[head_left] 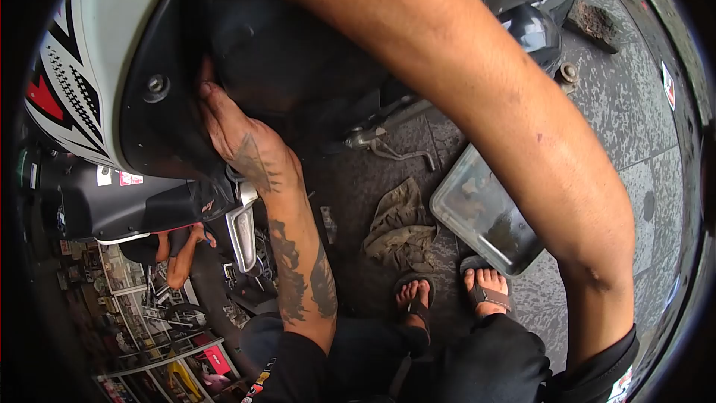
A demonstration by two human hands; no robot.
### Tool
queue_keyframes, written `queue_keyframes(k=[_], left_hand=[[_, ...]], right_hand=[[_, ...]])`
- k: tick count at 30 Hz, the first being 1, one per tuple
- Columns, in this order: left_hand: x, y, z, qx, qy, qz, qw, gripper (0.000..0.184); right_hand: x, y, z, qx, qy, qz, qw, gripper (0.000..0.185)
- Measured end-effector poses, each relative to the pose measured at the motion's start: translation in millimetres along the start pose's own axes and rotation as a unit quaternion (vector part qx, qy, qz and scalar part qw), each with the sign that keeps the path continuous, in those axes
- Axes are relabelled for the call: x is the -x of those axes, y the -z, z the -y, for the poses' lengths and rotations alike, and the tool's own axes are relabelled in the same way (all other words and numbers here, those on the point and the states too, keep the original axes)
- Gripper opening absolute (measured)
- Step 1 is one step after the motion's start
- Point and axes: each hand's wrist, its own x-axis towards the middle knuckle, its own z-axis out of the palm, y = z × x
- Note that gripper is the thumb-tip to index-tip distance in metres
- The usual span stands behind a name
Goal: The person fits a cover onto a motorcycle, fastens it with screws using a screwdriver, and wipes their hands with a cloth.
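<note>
My left hand (242,138) reaches up beside the dark inner panel (160,130) of a motorcycle. The fingers that show are stretched out along the panel's edge; their tips disappear into shadow, and I see no tool in them. A round bolt (156,88) sits in the panel left of the hand. The white outer fairing (138,22) carries red and black graphics. My right forearm (477,82) crosses over the motorcycle's dark body (291,52) to the top edge. My right hand lies beyond the picture, so its grip is hidden.
A clear plastic tray (451,198) and a crumpled rag (399,227) lie on the tiled floor near my feet. A metal lever (406,151) juts from the motorcycle. A dark block (594,26) is at upper right. Another motorcycle (142,198), another person's arm (181,263) and shelves (123,283) are at left.
</note>
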Motion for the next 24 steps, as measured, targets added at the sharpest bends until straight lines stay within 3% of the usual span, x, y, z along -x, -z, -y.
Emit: queue_keyframes(k=[6,12,18,24], left_hand=[[-4.2,0.4,4.4,-0.034,-0.018,-0.020,0.999,0.046],[-8.9,-1.4,2.9,0.059,-0.035,0.025,0.997,0.044],[-6.6,-5.5,-5.6,0.074,0.012,0.002,0.997,0.043],[-15.5,-0.6,2.7,0.020,-0.037,0.025,0.999,0.040]], right_hand=[[-4.3,-6.9,-8.8,0.004,0.047,0.001,0.999,0.008],[-7.7,-11.1,-12.9,0.014,0.072,0.002,0.997,0.008],[-7.1,-23.1,-15.0,0.042,0.098,0.002,0.994,0.009],[-4.4,-23.5,-12.4,0.055,0.108,0.000,0.993,0.010]])
